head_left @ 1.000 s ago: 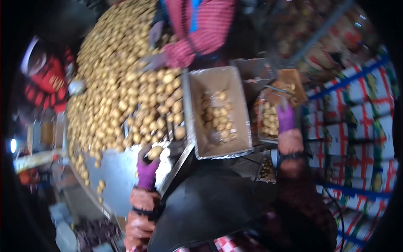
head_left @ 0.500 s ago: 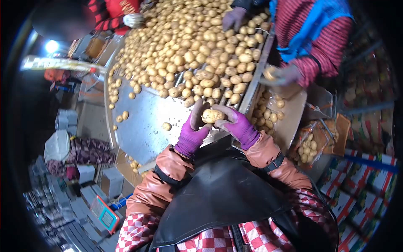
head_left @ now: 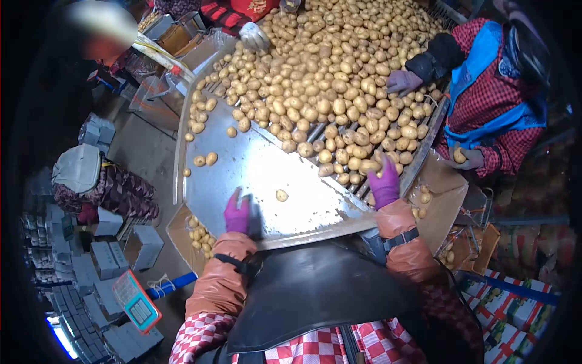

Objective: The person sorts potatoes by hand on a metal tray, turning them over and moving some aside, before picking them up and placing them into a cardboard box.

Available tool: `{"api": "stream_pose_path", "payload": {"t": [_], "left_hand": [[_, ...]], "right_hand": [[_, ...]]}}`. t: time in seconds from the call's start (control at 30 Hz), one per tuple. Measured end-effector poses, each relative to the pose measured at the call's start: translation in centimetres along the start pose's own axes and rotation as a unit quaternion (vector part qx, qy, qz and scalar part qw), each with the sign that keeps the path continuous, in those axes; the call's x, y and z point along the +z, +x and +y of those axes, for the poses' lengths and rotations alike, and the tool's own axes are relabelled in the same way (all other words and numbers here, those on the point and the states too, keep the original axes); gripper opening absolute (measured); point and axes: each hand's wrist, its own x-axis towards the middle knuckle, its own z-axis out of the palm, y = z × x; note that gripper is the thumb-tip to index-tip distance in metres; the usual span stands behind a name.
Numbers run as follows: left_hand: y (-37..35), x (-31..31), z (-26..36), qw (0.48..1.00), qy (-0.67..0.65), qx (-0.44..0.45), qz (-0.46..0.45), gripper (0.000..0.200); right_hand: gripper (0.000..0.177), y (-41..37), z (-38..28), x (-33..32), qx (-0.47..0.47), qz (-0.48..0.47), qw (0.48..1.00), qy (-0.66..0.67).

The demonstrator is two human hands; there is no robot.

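My left hand (head_left: 237, 213), in a purple glove with greyish fingertips, hovers over the bare metal tray (head_left: 230, 164). Its fingers are apart and nothing is in them. A single potato (head_left: 282, 195) lies on the tray to its right. My right hand (head_left: 385, 187), gloved the same way, is at the near edge of the potato heap (head_left: 321, 79). Thumb and fingers close around an oblong potato (head_left: 368, 165) there, beside others resting on the metal bars (head_left: 316, 132).
Across the heap a white-gloved hand (head_left: 254, 37) reaches in. At right, a person in a blue vest has one gloved hand (head_left: 404, 82) on the potatoes and another (head_left: 470, 159) holding one. Cardboard boxes of potatoes (head_left: 200, 236) flank the tray. A scale (head_left: 138, 303) stands at lower left.
My hands have parted: the left moved left over the tray, the right moved right to the heap. The potato between them is no longer there. The view has shifted, showing more of the tray.
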Motion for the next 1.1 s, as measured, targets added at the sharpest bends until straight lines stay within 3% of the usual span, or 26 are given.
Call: {"api": "stream_pose_path", "payload": {"t": [0.07,0.13,0.2,0.23,0.33,0.37,0.43,0.5,0.57,0.6,0.67,0.7,0.73,0.77,0.8,0.87,0.9,1.1], "left_hand": [[2.2,-4.2,-7.0,0.992,0.076,0.053,0.085,0.046],[3.4,-8.8,-10.8,0.977,0.193,-0.019,0.093,0.055],[5.0,-11.3,-13.0,0.938,0.308,-0.125,0.1,0.067],[6.1,-11.8,-13.7,0.932,0.307,-0.164,0.104,0.071],[8.4,-11.4,-12.9,0.9,0.323,-0.269,0.115,0.079],[8.8,-9.9,-12.4,0.885,0.348,-0.288,0.116,0.081],[9.6,-8.0,-10.6,0.854,0.376,-0.333,0.136,0.082],[9.8,-7.1,-10.9,0.846,0.378,-0.337,0.167,0.08],[9.7,-6.3,-11.7,0.832,0.409,-0.323,0.191,0.077],[10.8,-8.1,-5.2,0.825,0.427,-0.345,0.134,0.078],[10.7,-7.4,-9.2,0.831,0.411,-0.343,0.149,0.081],[9.5,-5.8,-16.3,0.84,0.397,-0.317,0.188,0.081],[8.7,-4.5,-19.5,0.833,0.461,-0.279,0.127,0.08],[8.8,-4.9,-16.9,0.865,0.379,-0.256,0.208,0.078],[9.0,-5.5,-13.8,0.886,0.294,-0.217,0.284,0.076],[9.0,-5.7,-14.4,0.853,0.401,-0.226,0.244,0.078],[9.3,-6.0,-14.3,0.847,0.421,-0.243,0.216,0.079],[9.8,-5.9,-11.8,0.827,0.424,-0.239,0.284,0.075]], "right_hand": [[0.071,-0.7,-0.4,0.6,0.063,-0.005,0.99,-0.129],[0.074,-2.6,-0.5,1.2,0.025,-0.083,0.953,-0.289],[0.071,-2.8,-1.7,1.2,0.078,-0.126,0.947,-0.286],[0.07,-2.6,-2.2,1.3,0.102,-0.15,0.941,-0.285],[0.06,-0.1,-1.6,2.3,0.065,-0.064,0.966,-0.241],[0.063,3.0,-4.9,1.4,0.091,-0.108,0.957,-0.252],[0.061,8.9,-5.2,4.0,-0.01,-0.064,0.986,-0.156],[0.06,16.1,-5.1,6.7,-0.073,-0.066,0.989,-0.106],[0.06,23.7,-8.2,9.4,-0.06,-0.118,0.988,-0.077],[0.06,27.0,-11.0,10.4,-0.032,-0.15,0.987,-0.047],[0.065,35.7,-7.6,14.9,-0.107,-0.142,0.971,-0.16],[0.059,38.9,-7.7,16.8,-0.032,-0.161,0.974,-0.154],[0.054,41.4,-7.5,19.0,0.041,-0.187,0.97,-0.147],[0.046,44.9,-2.3,21.5,-0.275,-0.314,0.844,-0.336],[0.046,45.8,-3.6,23.3,-0.168,-0.309,0.879,-0.322],[0.045,46.0,-5.3,26.0,-0.066,-0.301,0.896,-0.321],[0.045,45.7,-5.7,26.5,-0.056,-0.303,0.893,-0.328],[0.044,41.6,-7.7,26.9,-0.094,-0.3,0.894,-0.321]]}}
